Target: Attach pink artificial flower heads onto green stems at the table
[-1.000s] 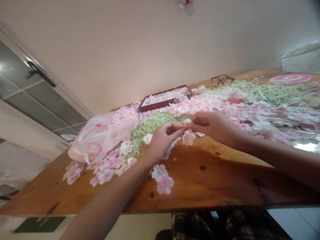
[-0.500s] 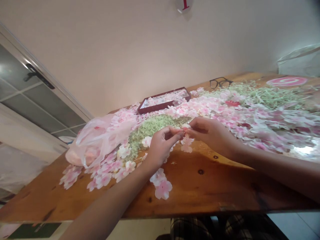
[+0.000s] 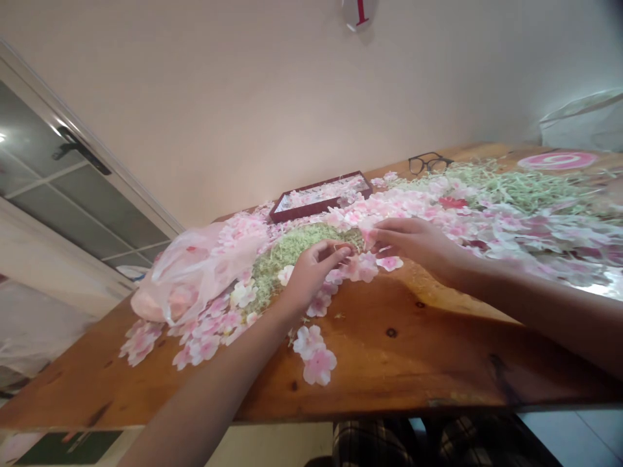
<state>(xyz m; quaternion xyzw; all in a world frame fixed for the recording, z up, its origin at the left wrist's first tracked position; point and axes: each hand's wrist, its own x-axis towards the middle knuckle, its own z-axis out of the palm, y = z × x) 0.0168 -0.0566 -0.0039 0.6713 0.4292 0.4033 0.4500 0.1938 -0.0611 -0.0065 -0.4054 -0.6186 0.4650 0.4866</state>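
In the head view, a pink blossom (image 3: 366,238) is pinched between the nearly closed fingertips of the right hand (image 3: 419,246); its facing and long axis cannot be made out. The left hand (image 3: 315,267) is curled, thumb near forefinger; whether anything is gripped cannot be told. Beyond it, green shreds (image 3: 296,250) are bordered by petals (image 3: 396,206). Open tabletop (image 3: 413,357) is seen nearer than the right hand, up to the front edge.

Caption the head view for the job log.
Left hand and right hand work apart over pink-and-white artificial blossoms on a wooden table, beside a plastic bag.
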